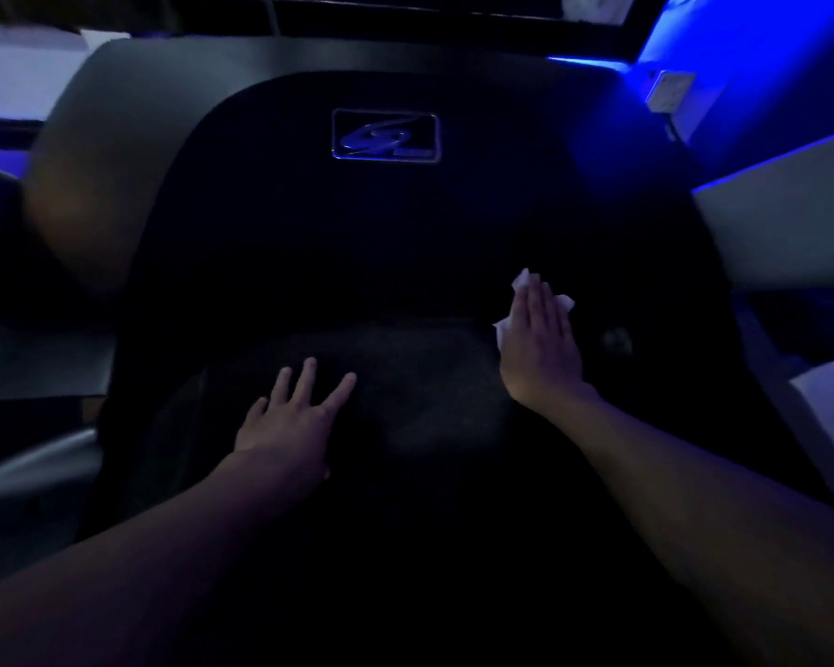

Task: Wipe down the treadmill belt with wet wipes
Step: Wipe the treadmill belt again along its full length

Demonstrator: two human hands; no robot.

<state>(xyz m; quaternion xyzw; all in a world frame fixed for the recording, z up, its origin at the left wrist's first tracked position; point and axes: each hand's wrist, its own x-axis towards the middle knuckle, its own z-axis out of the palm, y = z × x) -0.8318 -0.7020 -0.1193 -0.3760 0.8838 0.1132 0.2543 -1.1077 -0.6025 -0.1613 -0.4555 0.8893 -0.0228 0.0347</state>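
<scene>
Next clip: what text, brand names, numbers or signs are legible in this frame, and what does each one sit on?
No text in this frame can be read as words.
Badge on the treadmill motor cover: a swirl emblem only, and the small lettering at its lower right is too blurred to read.
Wall socket: no marking legible.
Wet wipe under the right hand: no print visible.

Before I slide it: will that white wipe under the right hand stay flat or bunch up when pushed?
Likely floppy: the wipe pokes out in crumpled corners around the right hand. It probably bunches unless the flat fingers press it down. The textured belt may drag on it.
</scene>
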